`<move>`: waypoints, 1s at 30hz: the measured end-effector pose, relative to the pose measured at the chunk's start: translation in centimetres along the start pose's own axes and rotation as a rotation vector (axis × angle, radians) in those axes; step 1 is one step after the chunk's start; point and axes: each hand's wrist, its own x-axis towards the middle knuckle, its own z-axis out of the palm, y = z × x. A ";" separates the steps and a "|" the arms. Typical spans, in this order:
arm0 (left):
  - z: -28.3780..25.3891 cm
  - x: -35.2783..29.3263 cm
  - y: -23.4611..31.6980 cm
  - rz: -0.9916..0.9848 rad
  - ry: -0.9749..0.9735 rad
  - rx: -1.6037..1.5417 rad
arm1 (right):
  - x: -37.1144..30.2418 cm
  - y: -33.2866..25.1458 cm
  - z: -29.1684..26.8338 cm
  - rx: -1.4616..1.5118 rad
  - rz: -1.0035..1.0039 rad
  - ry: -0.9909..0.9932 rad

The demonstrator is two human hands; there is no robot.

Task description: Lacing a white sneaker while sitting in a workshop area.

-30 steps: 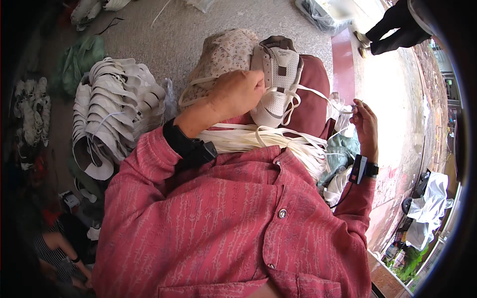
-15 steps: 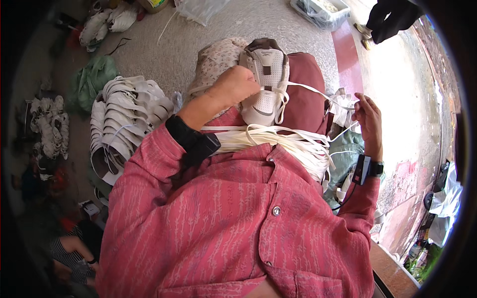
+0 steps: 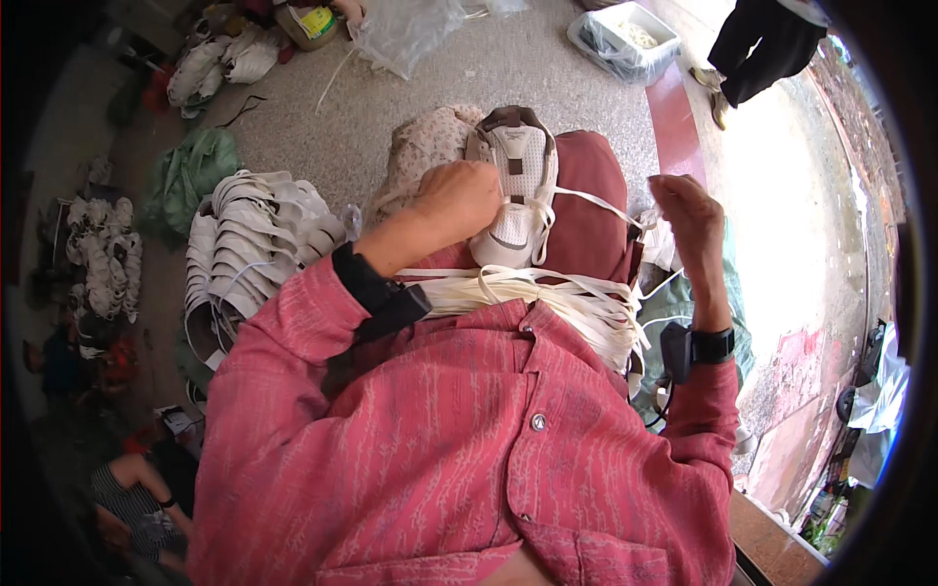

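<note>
A white and beige shoe upper (image 3: 515, 156) with a brown collar lies toe toward me on my lap, between a floral bundle and maroon cloth. My left hand (image 3: 459, 205) is closed at its left edge, seemingly gripping it; the fingertips are hidden. A white shoelace (image 3: 596, 200) crosses the upper's front and runs right over the maroon cloth. My right hand (image 3: 690, 210) is raised beyond the lace's far part, its fingers curled together; what is in them, if anything, cannot be made out. A thick bunch of cream laces (image 3: 576, 305) lies across my waist.
Stacked white shoe uppers (image 3: 264, 230) stand at my left, beside a green sack (image 3: 191, 171). Ahead on the floor are a clear plastic bag (image 3: 401, 34) and a lined tub (image 3: 630, 44). A person in black trousers (image 3: 767, 49) stands at the far right.
My right hand has turned, its fingers curling in, and shifted slightly left. The lace end no longer shows at its fingertips. My left hand stays at the shoe upper; the whole view has shifted.
</note>
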 end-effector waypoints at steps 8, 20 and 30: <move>-2.5 1.1 -1.8 0.604 0.097 0.065 | 2.8 -6.3 7.4 0.059 -0.152 -0.355; -2.5 2.2 -4.9 0.555 -0.287 -0.310 | 6.6 -6.1 12.0 -0.074 -0.048 -0.899; -1.9 2.6 -5.2 0.539 -0.291 -0.338 | 8.6 -6.4 12.2 -0.199 0.017 -1.130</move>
